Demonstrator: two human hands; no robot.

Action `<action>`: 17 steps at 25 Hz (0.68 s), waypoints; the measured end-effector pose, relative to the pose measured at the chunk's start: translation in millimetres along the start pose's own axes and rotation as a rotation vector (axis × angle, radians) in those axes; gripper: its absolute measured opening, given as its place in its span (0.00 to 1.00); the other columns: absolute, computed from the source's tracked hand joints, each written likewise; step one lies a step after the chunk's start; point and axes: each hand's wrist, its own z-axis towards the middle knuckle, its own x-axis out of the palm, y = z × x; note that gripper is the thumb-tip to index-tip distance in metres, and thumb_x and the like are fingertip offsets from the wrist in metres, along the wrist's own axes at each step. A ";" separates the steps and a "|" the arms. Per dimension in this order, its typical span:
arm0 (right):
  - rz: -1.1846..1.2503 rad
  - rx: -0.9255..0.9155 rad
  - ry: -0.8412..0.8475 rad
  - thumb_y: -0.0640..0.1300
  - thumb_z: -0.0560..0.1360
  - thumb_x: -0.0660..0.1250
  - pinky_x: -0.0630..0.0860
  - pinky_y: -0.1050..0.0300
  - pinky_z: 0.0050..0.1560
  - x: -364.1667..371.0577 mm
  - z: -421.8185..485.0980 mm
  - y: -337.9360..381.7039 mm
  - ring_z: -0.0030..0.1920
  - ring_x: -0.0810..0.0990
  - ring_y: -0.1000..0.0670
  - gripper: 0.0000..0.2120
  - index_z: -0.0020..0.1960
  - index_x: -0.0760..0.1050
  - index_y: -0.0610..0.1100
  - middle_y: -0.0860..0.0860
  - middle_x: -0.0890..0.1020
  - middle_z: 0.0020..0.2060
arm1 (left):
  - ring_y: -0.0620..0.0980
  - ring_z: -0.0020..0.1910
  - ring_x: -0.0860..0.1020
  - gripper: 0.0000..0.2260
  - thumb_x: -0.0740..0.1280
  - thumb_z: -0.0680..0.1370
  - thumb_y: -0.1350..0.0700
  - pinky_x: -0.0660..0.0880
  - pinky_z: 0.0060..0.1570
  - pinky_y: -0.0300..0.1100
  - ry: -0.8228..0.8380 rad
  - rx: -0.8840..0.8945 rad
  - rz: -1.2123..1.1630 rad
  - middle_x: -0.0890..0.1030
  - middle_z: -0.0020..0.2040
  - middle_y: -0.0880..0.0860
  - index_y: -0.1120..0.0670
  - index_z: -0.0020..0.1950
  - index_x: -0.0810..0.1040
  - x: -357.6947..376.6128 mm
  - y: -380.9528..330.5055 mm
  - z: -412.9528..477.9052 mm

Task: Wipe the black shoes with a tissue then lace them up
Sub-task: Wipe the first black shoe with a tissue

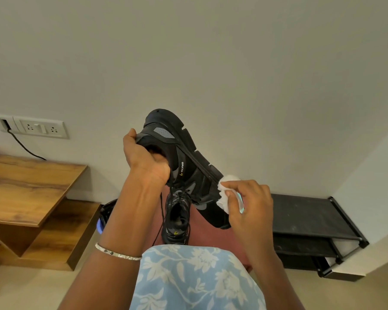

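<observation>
My left hand [143, 157] grips a black shoe [188, 166] by its collar, fingers tucked inside the opening, and holds it raised with the chunky sole turned up and to the right. A loose black lace hangs from it. My right hand [249, 204] pinches a crumpled white tissue [225, 193] against the toe end of that shoe. The second black shoe [177, 220] stands below on a maroon surface [217, 233], its opening facing up and its laces loose.
A wooden stepped table [31, 189] stands at the left under a wall socket [34, 127] with a black cable. A low black shoe rack [311, 222] sits against the wall at the right. My blue floral clothing [193, 278] fills the bottom.
</observation>
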 end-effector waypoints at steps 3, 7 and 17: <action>0.038 -0.015 0.033 0.39 0.77 0.71 0.78 0.51 0.49 0.7 10.3 6.8 0.52 0.77 0.52 0.09 0.54 0.82 0.51 0.55 0.82 0.50 | 0.58 0.53 0.82 0.18 0.62 0.80 0.44 0.80 0.51 0.53 0.014 0.004 0.020 0.85 0.52 0.59 0.57 0.56 0.81 0.2 4.4 -2.2; 0.228 -0.030 0.043 0.40 0.78 0.70 0.74 0.67 0.47 10.7 36.8 31.6 0.51 0.79 0.55 0.07 0.54 0.82 0.49 0.56 0.82 0.50 | 0.55 0.46 0.84 0.16 0.63 0.79 0.45 0.81 0.42 0.47 0.030 0.005 0.120 0.86 0.42 0.56 0.56 0.53 0.81 -1.4 17.7 -9.5; 0.200 -0.267 -0.170 0.40 0.79 0.68 0.73 0.64 0.48 11.2 84.5 81.9 0.51 0.78 0.51 0.06 0.54 0.82 0.44 0.50 0.83 0.50 | 0.53 0.41 0.84 0.19 0.59 0.81 0.44 0.80 0.43 0.45 0.246 -0.037 0.441 0.86 0.44 0.57 0.57 0.50 0.84 5.8 29.6 -32.4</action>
